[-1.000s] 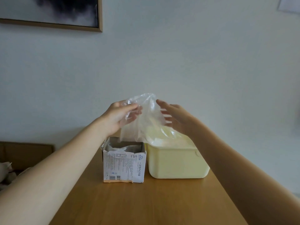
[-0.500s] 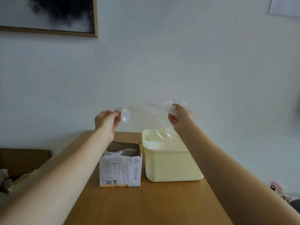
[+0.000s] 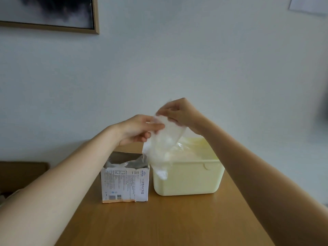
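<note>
A thin clear plastic glove [image 3: 160, 144] hangs in the air above the back of the table. My left hand [image 3: 137, 129] pinches its upper edge from the left, and my right hand [image 3: 179, 113] pinches the same edge from the right, slightly higher. The glove's lower end dangles over the near rim of a pale yellow plastic box [image 3: 188, 181]. Left of that box stands a torn white cardboard glove box [image 3: 125, 185] with its top open and more clear plastic showing inside.
Both boxes stand on a wooden table [image 3: 159, 222] pushed against a white wall. A framed dark picture [image 3: 53, 13] hangs at the upper left. A brown piece of furniture [image 3: 21, 173] sits low at the left.
My hands had pulled the glove wide and flat between them; now they have come together, and the glove hangs down in a bunch over the yellow box.
</note>
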Tool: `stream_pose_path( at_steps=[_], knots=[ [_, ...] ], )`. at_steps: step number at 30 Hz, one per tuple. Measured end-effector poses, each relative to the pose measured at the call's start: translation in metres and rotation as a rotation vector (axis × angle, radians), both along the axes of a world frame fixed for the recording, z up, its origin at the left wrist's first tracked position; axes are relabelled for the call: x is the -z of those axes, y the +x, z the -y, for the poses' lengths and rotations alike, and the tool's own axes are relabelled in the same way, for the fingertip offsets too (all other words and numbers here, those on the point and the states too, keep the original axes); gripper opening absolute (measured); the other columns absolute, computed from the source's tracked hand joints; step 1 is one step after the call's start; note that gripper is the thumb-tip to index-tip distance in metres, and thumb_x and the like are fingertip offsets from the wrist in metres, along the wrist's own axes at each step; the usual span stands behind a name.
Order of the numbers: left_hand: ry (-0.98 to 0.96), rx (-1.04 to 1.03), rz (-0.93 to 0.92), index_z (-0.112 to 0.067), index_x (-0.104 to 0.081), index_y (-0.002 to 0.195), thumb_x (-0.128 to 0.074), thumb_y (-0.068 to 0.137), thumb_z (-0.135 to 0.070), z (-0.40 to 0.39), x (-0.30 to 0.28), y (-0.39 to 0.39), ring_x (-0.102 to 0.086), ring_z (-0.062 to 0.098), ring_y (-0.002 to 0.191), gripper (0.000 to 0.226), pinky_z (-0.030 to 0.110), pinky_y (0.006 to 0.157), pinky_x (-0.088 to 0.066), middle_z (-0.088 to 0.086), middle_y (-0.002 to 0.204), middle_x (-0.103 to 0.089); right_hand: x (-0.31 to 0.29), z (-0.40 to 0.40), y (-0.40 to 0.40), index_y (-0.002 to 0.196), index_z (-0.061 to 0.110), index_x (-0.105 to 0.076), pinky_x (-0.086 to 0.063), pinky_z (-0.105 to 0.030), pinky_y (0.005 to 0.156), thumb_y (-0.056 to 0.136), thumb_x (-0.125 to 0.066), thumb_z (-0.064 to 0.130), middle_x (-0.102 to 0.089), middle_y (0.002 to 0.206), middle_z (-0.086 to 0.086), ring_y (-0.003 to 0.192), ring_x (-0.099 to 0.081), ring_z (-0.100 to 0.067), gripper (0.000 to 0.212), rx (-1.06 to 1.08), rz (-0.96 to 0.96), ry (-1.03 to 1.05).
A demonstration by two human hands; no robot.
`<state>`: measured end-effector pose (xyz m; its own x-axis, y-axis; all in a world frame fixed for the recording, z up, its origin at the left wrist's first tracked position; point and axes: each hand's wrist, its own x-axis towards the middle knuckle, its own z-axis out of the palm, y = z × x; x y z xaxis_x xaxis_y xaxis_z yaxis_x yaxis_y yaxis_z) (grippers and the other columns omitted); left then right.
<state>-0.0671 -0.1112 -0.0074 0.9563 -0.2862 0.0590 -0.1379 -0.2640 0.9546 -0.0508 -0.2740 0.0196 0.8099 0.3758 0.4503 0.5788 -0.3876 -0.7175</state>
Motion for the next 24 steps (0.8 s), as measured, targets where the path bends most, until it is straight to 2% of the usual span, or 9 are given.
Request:
stream_pose_path(
  at_steps=[3, 8, 10, 12, 15, 17, 19, 21, 24],
  knots=[
    [0.004, -0.119, -0.043, -0.01, -0.059, 0.09, -0.064, 0.086, -0.018, -0.01, 0.013, 0.008, -0.033, 0.001, 0.036, 0.01, 0.011, 0.033, -0.026, -0.007, 0.052, -0.042, 0.005, 0.021, 0.012, 0.089, 0.01, -0.071, -0.02, -0.016, 0.041, 0.09, -0.06, 0.011, -0.039, 0.042, 0.012, 0.038, -0.032, -0.002, 0.011, 0.046, -0.029, 0.167],
    [-0.123, -0.479, -0.019, -0.011, -0.057, 0.084, -0.063, 0.089, -0.023, -0.044, 0.024, 0.023, -0.045, 0.006, 0.049, 0.014, 0.012, 0.035, -0.033, 0.002, 0.076, -0.053, 0.036, 0.066, 0.035, 0.104, 0.001, -0.068, -0.021, -0.011, 0.037, 0.093, -0.053, 0.003, -0.032, 0.033, 0.014, 0.032, -0.032, -0.001, 0.018, 0.229, -0.049, 0.257],
    [-0.023, -0.624, 0.073, -0.011, -0.056, 0.092, -0.06, 0.091, -0.026, -0.044, 0.025, 0.028, -0.051, 0.013, 0.062, 0.016, 0.019, 0.047, -0.044, 0.005, 0.087, -0.057, 0.053, 0.078, 0.045, 0.105, 0.003, -0.068, -0.024, -0.01, 0.037, 0.094, -0.052, 0.004, -0.032, 0.031, 0.012, 0.031, -0.034, -0.002, 0.02, 0.301, -0.052, 0.205],
    [0.21, -0.687, 0.337, -0.01, -0.055, 0.102, -0.057, 0.092, -0.025, -0.029, 0.024, 0.033, -0.054, 0.018, 0.072, 0.018, 0.029, 0.066, -0.047, 0.003, 0.093, -0.057, 0.066, 0.086, 0.054, 0.107, 0.009, -0.069, -0.03, -0.016, 0.042, 0.093, -0.054, 0.008, -0.04, 0.035, 0.013, 0.038, -0.039, -0.003, 0.02, 0.356, -0.033, 0.071],
    [0.573, -0.381, 0.677, -0.013, -0.057, 0.114, -0.056, 0.091, -0.021, 0.009, 0.016, 0.031, -0.053, 0.015, 0.084, 0.024, 0.025, 0.077, -0.04, 0.001, 0.107, -0.052, 0.079, 0.095, 0.062, 0.113, 0.017, -0.067, -0.043, -0.026, 0.061, 0.093, -0.056, 0.014, -0.067, 0.075, 0.003, 0.064, -0.055, -0.016, 0.024, 0.426, 0.012, -0.168],
    [0.84, -0.099, 0.578, -0.019, -0.052, 0.127, -0.057, 0.091, -0.027, 0.032, 0.019, 0.033, -0.052, 0.015, 0.093, 0.036, 0.022, 0.079, -0.037, 0.003, 0.119, -0.05, 0.086, 0.101, 0.065, 0.119, 0.019, -0.064, -0.042, -0.026, 0.073, 0.093, -0.055, 0.018, -0.069, 0.096, -0.008, 0.087, -0.061, -0.023, 0.027, 0.48, 0.053, -0.332],
    [1.039, 0.084, 0.392, -0.023, -0.045, 0.135, -0.058, 0.091, -0.031, 0.046, 0.029, 0.041, -0.052, 0.018, 0.107, 0.047, 0.021, 0.086, -0.037, 0.004, 0.129, -0.05, 0.09, 0.103, 0.067, 0.124, 0.022, -0.058, -0.042, -0.03, 0.078, 0.094, -0.052, 0.024, -0.066, 0.102, -0.01, 0.103, -0.057, -0.028, 0.031, 0.53, 0.076, -0.487],
    [1.124, 0.178, 0.259, -0.023, -0.046, 0.136, -0.06, 0.09, -0.033, 0.053, 0.04, 0.048, -0.052, 0.019, 0.115, 0.049, 0.023, 0.091, -0.038, 0.003, 0.131, -0.051, 0.089, 0.1, 0.066, 0.13, 0.022, -0.05, -0.042, -0.034, 0.078, 0.096, -0.047, 0.027, -0.063, 0.107, -0.012, 0.104, -0.056, -0.031, 0.034, 0.581, 0.145, -0.632],
    [1.198, 0.236, 0.219, -0.024, -0.048, 0.134, -0.058, 0.091, -0.027, 0.061, 0.049, 0.057, -0.053, 0.02, 0.115, 0.044, 0.026, 0.092, -0.041, 0.002, 0.129, -0.052, 0.081, 0.098, 0.067, 0.135, 0.018, -0.038, -0.043, -0.036, 0.074, 0.099, -0.043, 0.027, -0.062, 0.108, -0.013, 0.096, -0.06, -0.034, 0.038, 0.626, 0.302, -0.758]
  ],
)
